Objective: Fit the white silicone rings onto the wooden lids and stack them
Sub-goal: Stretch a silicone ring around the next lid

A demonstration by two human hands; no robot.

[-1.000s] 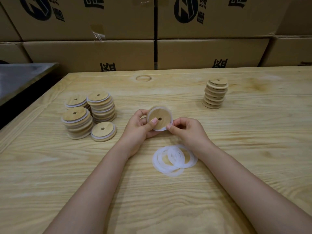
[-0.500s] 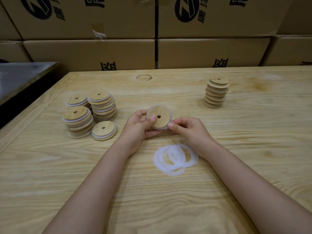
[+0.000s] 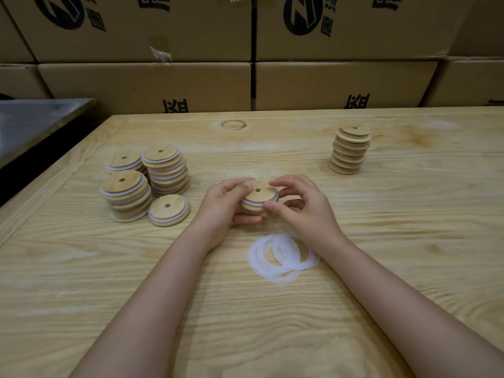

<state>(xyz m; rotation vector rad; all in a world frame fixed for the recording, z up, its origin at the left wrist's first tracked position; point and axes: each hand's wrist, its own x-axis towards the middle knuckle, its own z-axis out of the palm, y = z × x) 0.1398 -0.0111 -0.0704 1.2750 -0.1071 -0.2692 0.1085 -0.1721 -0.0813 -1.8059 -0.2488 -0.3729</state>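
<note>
A round wooden lid (image 3: 259, 196) with a centre hole and a white silicone ring around its rim lies nearly flat between my hands, above the table. My left hand (image 3: 225, 207) grips it from the left and below. My right hand (image 3: 302, 207) pinches its right edge with thumb and fingertips. A loose pile of white silicone rings (image 3: 282, 256) lies on the table just in front of my hands. Stacks of ringed lids (image 3: 128, 196) stand at the left, with a single ringed lid (image 3: 169, 210) beside them. A stack of bare wooden lids (image 3: 350, 150) stands at the back right.
The wooden table (image 3: 409, 227) has a raised border along its left and far edges. Cardboard boxes (image 3: 341, 83) are piled against the far edge. A dark metal surface (image 3: 35, 121) lies beyond the table's left side.
The lid was held up on edge, facing me; now it is tilted down to nearly flat. My right hand has moved over its right rim.
</note>
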